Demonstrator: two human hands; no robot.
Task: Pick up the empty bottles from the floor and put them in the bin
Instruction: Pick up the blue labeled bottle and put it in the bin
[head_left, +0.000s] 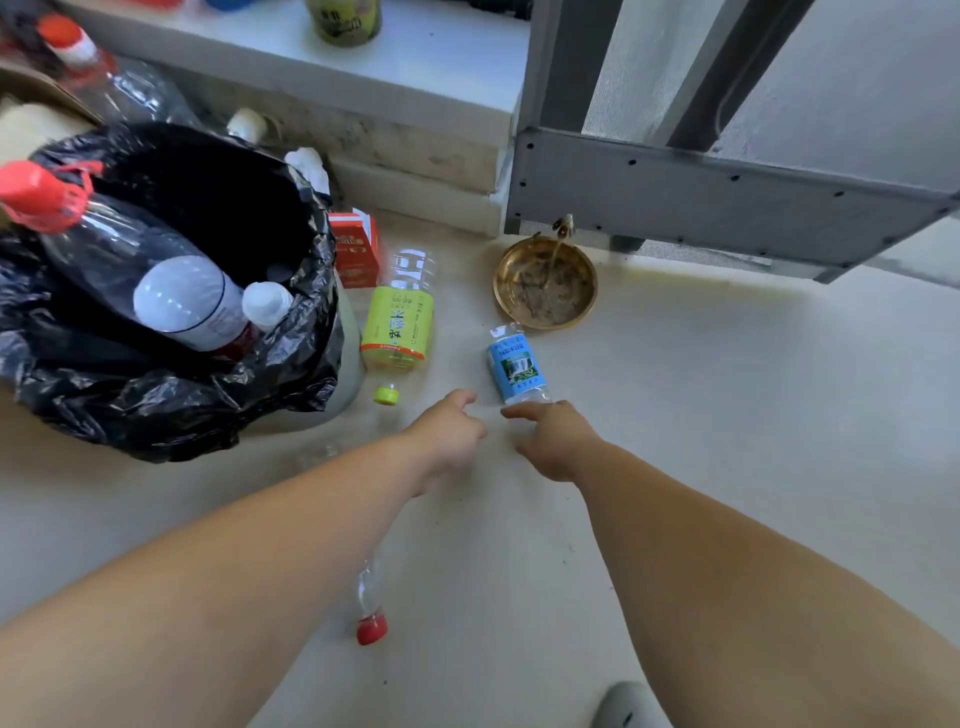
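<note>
Reaching forward over the pale floor (675, 415), you have both hands empty: your left hand (447, 436) is loosely curled with its thumb out, and your right hand (556, 439) is half open just at the near end of the small blue-label bottle (517, 366), though contact there cannot be told. A yellow-label bottle (397, 325) lies beside the bin (291, 364), a red-capped clear bottle (370, 603) lies under your left forearm, and several bottles already stand in the bin's black bag (156, 405), with a brass dish (545, 283) near the blue one.
</note>
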